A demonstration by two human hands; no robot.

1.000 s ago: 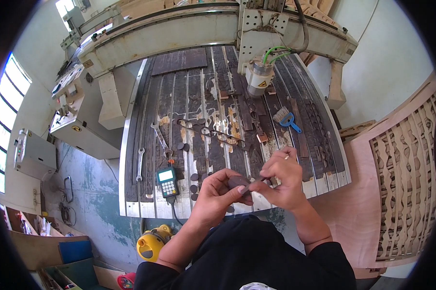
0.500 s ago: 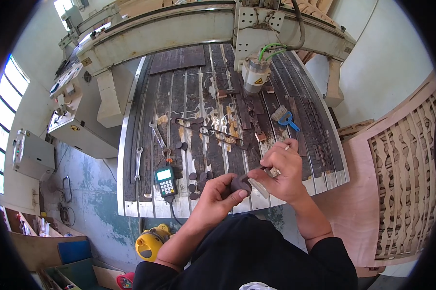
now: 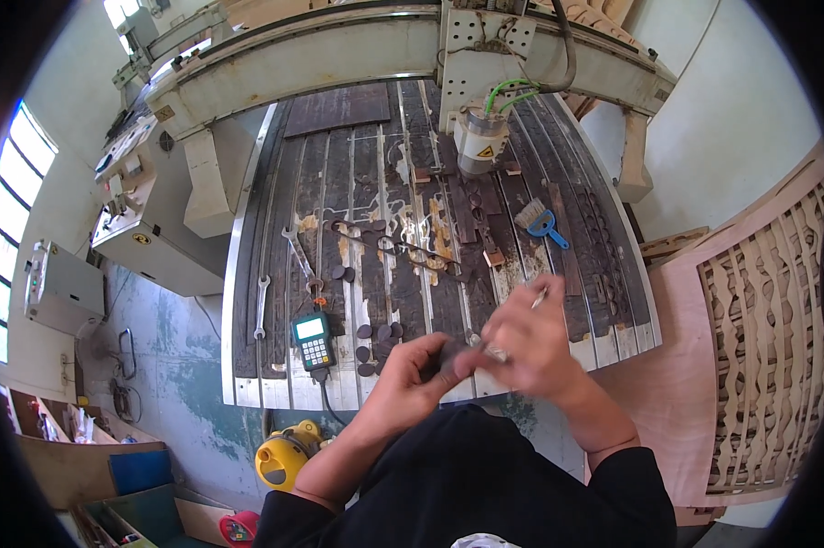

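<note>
My left hand (image 3: 410, 376), over the near edge of the slotted machine bed (image 3: 330, 395), grips a dark round disc (image 3: 450, 354) between thumb and fingers. Close against it on the right is my right hand (image 3: 532, 342), smeared by motion, its fingers curled. Something pale shows under its fingertips beside the disc; its kind is too blurred to make out. More dark round discs (image 3: 364, 353) lie on the bed left of my hands, close to a handheld controller (image 3: 312, 344) with a lit screen.
Two wrenches (image 3: 262, 308) lie left on the bed. A blue-handled brush (image 3: 545, 226) lies to the right, below the machine's spindle head (image 3: 478, 142). Thin dark cut strips (image 3: 403, 245) lie mid-bed. A lattice wood panel (image 3: 768, 338) stands at right, a yellow machine (image 3: 284, 459) below the bed.
My right hand has shifted slightly down and its fingers have turned over the disc, now blurred. The left hand keeps hold of the disc, which is tilted more and partly covered.
</note>
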